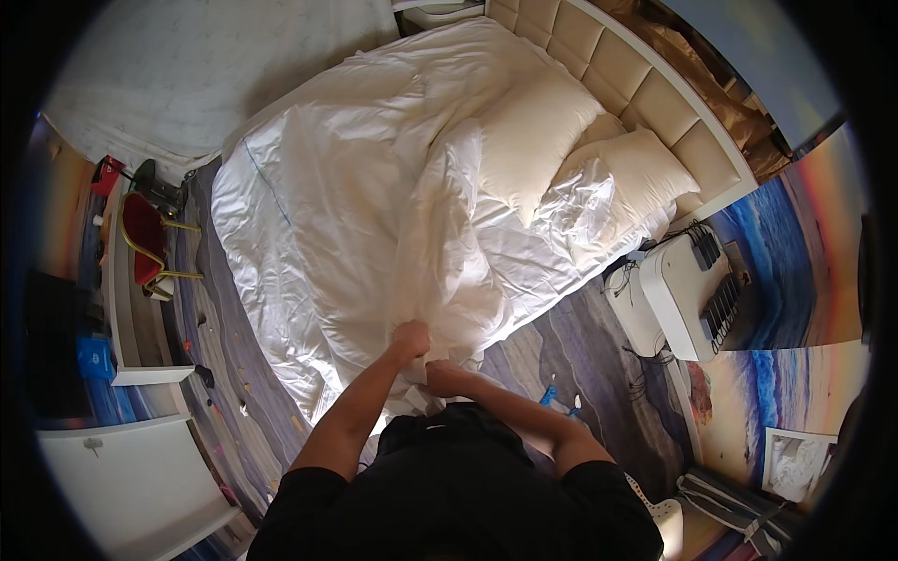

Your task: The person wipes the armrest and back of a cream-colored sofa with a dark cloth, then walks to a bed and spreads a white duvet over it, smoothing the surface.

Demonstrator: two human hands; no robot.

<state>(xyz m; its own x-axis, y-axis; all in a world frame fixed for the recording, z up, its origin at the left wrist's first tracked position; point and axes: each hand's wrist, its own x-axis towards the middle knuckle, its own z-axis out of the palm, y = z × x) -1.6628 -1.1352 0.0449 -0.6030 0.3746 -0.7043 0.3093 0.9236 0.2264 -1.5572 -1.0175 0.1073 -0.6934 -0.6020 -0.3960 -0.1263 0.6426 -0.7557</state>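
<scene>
A white duvet (351,210) lies rumpled across the bed, its near side hanging toward my body. My left hand (412,338) is closed in a fist on a gathered fold of it. Just below and to the right, my right hand (443,379) grips the same bunched fabric close to my waist. From my hands, a raised ridge of cloth runs up toward the pillows. One cream pillow (537,133) rests partly against the duvet, and a second pillow (642,172) lies nearer the headboard. The fingertips of both hands are hidden in the cloth.
A tufted beige headboard (631,84) borders the bed. At right stands a white nightstand (677,294) with black adapters and loose cables. A red chair (144,238) is at left. Blue scraps (548,395) and other litter lie on the patterned floor (589,350).
</scene>
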